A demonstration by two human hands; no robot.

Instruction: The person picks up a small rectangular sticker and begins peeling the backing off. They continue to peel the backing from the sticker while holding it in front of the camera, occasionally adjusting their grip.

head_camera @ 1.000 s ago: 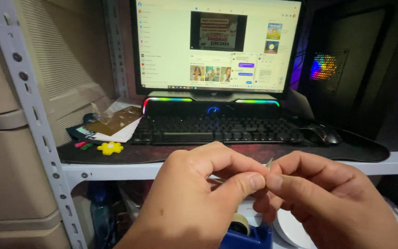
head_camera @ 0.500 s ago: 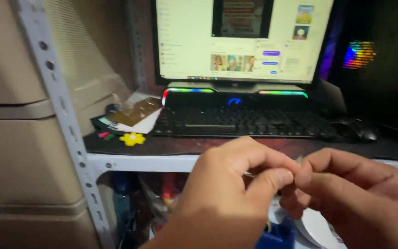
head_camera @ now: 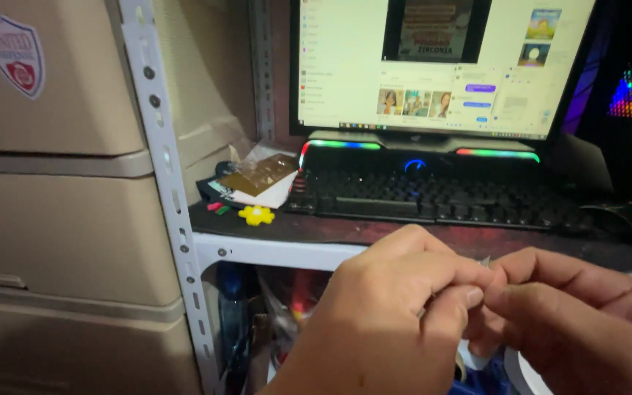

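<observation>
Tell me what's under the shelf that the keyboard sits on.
Under the shelf, dim clutter with something red. The hands hide the rest.

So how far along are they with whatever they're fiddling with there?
Nothing looks finished. In hand: the left hand and right hand meet fingertip to fingertip, pinching a small thin clear strip, too hidden to name; it may be tape. The blue object below them is mostly out of view. What is left cannot be told.
</observation>
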